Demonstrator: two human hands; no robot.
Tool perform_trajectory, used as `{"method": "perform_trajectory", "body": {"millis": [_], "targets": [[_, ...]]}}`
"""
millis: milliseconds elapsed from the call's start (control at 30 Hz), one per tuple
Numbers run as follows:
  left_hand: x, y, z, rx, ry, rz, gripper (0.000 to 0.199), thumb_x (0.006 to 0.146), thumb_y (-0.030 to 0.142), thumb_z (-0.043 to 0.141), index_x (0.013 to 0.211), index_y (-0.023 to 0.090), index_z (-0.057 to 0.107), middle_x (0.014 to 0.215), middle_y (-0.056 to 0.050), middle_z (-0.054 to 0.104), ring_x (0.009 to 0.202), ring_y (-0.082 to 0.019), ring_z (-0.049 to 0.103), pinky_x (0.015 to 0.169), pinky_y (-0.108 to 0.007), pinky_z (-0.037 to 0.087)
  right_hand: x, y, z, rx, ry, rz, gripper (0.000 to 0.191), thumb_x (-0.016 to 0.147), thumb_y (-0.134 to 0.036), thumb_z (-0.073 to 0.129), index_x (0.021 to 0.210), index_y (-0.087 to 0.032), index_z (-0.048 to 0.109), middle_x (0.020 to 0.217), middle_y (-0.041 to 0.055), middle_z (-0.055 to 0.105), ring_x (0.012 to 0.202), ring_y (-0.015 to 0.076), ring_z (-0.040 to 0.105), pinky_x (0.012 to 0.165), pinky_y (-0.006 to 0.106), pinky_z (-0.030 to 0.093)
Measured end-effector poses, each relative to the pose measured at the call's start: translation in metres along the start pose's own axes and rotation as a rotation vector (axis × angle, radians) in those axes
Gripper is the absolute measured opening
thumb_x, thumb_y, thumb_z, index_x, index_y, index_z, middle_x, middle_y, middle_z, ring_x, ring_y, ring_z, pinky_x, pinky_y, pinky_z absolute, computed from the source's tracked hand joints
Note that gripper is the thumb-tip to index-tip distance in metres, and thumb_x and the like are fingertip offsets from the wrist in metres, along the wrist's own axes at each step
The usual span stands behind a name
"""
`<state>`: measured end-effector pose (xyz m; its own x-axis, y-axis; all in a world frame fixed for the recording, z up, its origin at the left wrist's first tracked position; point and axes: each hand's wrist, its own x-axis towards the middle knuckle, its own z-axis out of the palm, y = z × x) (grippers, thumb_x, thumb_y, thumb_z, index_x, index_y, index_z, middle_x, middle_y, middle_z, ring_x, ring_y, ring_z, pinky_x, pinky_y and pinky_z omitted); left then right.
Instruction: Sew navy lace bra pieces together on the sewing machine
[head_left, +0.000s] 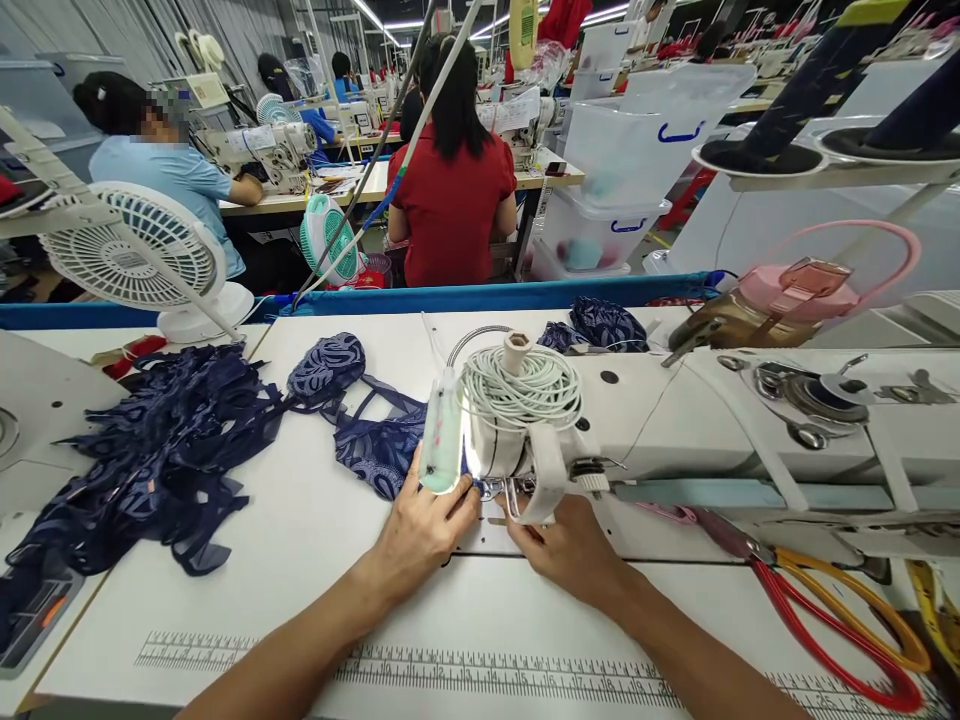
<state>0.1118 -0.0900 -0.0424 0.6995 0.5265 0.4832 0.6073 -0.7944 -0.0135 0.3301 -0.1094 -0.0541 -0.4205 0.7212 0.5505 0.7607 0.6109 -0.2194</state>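
Observation:
A white sewing machine (637, 430) stands before me, its presser foot (491, 490) lit by a small lamp (441, 440). A navy lace bra (379, 440), with a cup (328, 368) and thin straps, lies left of the needle and runs under the lamp. My left hand (427, 525) is closed on the near edge of the bra beside the foot, some fingers hidden behind the lamp. Right of the foot, my right hand (566, 550) has its fingers curled together, partly covered by a white guard (546, 475); what they pinch is hidden.
Navy fabric pieces (172, 430) are heaped at left, more lace (600, 325) behind the machine. Scissors (832, 600) lie at right, under a pink-lidded bottle (795, 290) farther back. A ruler strip (465, 665) marks the front edge. A fan (142, 250) and seated people are beyond.

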Motion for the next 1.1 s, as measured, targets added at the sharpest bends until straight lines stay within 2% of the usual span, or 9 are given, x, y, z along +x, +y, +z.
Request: {"method": "perform_trajectory", "body": {"millis": [100, 200, 300, 533, 700, 833, 967, 1100], "targets": [[0.002, -0.001, 0.0, -0.021, 0.023, -0.003, 0.027, 0.091, 0.002, 0.043, 0.099, 0.017, 0.065, 0.095, -0.007, 0.071, 0.091, -0.02, 0.065, 0.102, -0.06, 0.042, -0.001, 0.0, 0.0, 0.012, -0.005, 0.008, 0.018, 0.089, -0.012, 0.05, 0.083, -0.017, 0.067, 0.051, -0.0027, 0.053, 0.047, 0.0096, 0.046, 0.05, 0.024, 0.029], [0.004, -0.001, -0.002, -0.034, 0.029, -0.012, 0.027, 0.09, 0.001, 0.044, 0.092, 0.018, 0.065, 0.089, -0.005, 0.07, 0.095, -0.019, 0.065, 0.108, -0.06, 0.036, -0.002, 0.001, 0.0, 0.02, -0.018, 0.008, 0.022, 0.09, -0.013, 0.05, 0.076, -0.017, 0.065, 0.049, -0.0024, 0.052, 0.047, 0.01, 0.046, 0.049, 0.024, 0.029], [0.007, 0.0, -0.005, -0.03, 0.05, -0.011, 0.029, 0.089, -0.002, 0.043, 0.087, 0.018, 0.064, 0.083, -0.003, 0.07, 0.092, -0.018, 0.065, 0.111, -0.059, 0.032, -0.003, 0.001, 0.0, 0.028, -0.034, 0.008, 0.026, 0.091, -0.016, 0.05, 0.067, -0.018, 0.062, 0.049, -0.0022, 0.05, 0.046, 0.0101, 0.045, 0.05, 0.024, 0.029], [0.004, -0.001, 0.003, 0.007, 0.066, 0.009, 0.031, 0.088, -0.002, 0.041, 0.102, 0.016, 0.063, 0.096, -0.007, 0.073, 0.087, -0.019, 0.066, 0.105, -0.055, 0.039, -0.004, 0.001, 0.0, 0.035, -0.029, 0.029, 0.034, 0.089, -0.015, 0.052, 0.055, -0.017, 0.05, 0.049, -0.0029, 0.046, 0.047, 0.0089, 0.04, 0.049, 0.026, 0.024], [-0.005, -0.006, 0.006, -0.112, 0.079, -0.039, 0.029, 0.087, 0.0, 0.043, 0.102, 0.015, 0.064, 0.088, -0.008, 0.073, 0.084, -0.018, 0.068, 0.099, -0.045, 0.045, -0.002, -0.002, -0.002, 0.042, 0.001, 0.039, 0.034, 0.085, -0.008, 0.047, 0.053, -0.018, 0.044, 0.048, -0.0039, 0.042, 0.046, 0.0084, 0.035, 0.049, 0.026, 0.021], [-0.003, -0.012, 0.005, -0.139, 0.044, -0.052, 0.032, 0.086, -0.001, 0.043, 0.102, 0.016, 0.064, 0.088, -0.006, 0.073, 0.083, -0.019, 0.067, 0.106, -0.051, 0.039, -0.002, -0.003, -0.004, 0.055, 0.041, 0.042, 0.029, 0.082, -0.008, 0.047, 0.055, -0.019, 0.045, 0.05, -0.004, 0.042, 0.046, 0.0084, 0.035, 0.047, 0.025, 0.023], [-0.002, -0.018, 0.006, -0.142, -0.015, -0.111, 0.038, 0.084, -0.002, 0.042, 0.108, 0.019, 0.064, 0.094, -0.005, 0.073, 0.086, -0.02, 0.067, 0.105, -0.053, 0.04, 0.0, 0.0, -0.008, 0.059, 0.129, 0.051, 0.016, 0.081, -0.01, 0.048, 0.069, -0.019, 0.054, 0.056, -0.0031, 0.046, 0.048, 0.0094, 0.039, 0.047, 0.024, 0.029], [-0.004, -0.021, 0.008, -0.169, -0.033, -0.108, 0.041, 0.083, -0.003, 0.042, 0.111, 0.018, 0.063, 0.099, -0.007, 0.073, 0.085, -0.021, 0.068, 0.104, -0.058, 0.039, 0.004, 0.005, -0.012, 0.047, 0.198, 0.033, 0.021, 0.084, -0.005, 0.042, 0.077, -0.02, 0.056, 0.057, -0.0022, 0.048, 0.05, 0.0117, 0.043, 0.05, 0.025, 0.034]]}}
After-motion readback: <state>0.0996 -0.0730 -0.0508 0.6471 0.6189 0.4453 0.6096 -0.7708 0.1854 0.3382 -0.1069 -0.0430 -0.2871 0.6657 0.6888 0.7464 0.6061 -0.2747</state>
